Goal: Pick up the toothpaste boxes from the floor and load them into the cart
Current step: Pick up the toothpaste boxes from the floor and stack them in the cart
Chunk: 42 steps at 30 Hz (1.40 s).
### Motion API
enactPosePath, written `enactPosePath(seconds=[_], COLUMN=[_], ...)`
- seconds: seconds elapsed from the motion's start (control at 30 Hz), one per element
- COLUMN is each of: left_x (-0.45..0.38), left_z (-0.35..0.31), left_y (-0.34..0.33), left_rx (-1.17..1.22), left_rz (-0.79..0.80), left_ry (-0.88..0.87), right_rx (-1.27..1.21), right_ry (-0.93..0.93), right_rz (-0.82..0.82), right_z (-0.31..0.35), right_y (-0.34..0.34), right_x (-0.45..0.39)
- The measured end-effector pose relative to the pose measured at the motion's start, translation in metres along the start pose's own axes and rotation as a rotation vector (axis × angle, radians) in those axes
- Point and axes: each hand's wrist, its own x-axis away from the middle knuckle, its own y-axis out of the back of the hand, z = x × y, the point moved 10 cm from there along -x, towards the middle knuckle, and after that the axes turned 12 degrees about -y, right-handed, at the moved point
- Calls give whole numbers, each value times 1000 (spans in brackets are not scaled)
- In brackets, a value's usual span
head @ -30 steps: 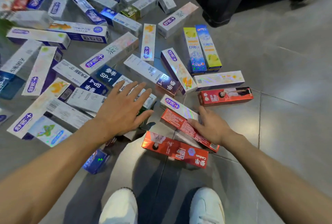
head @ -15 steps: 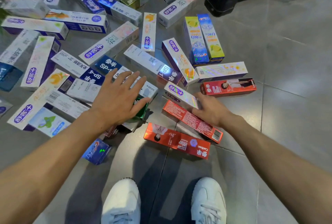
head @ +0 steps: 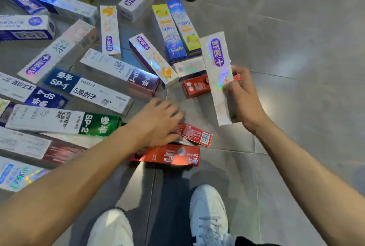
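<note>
Boxes of toothpaste [head: 65, 119] lie scattered over the grey tile floor [head: 296, 48] at left. Centre, the left hand [head: 156, 123] curls its fingers onto a red box [head: 194, 134] lying on the floor. At right, the right hand [head: 244, 95] grips 1 holographic white box [head: 219, 76], lifted off the floor.

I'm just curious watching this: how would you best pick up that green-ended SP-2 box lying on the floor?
Grip the SP-2 box across its narrow width, near the middle, coming down from above. It lies flat, long and slim, so fingers can span its two long sides. Neighbouring boxes crowd those sides, so sliding it clear first may help.
</note>
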Motion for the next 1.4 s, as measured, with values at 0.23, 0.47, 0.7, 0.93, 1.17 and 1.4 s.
enactPosePath(seconds=[0.23,0.47,0.7,0.93,1.17,1.4], left_x=[-27,-2,42,97,136,162], left_z=[-2,40,99,112,79,14], left_y=[-28,-11,65,211,506,824], left_rx=[107,545,937,1173,1202,1139], left_rz=[111,-229,-799,-1094,-1237,-1286], left_ry=[54,361,785,932,917,768], right_rx=[-235,-231,-283,-357,-419,-472], right_ry=[-48,-25,4,73,120,255], right_rz=[-111,-124,-68,79,133,195], right_z=[-20,-30,21,163,412,687], right_y=[43,40,-19,-48,51,154], right_x=[14,17,8,53,166,327])
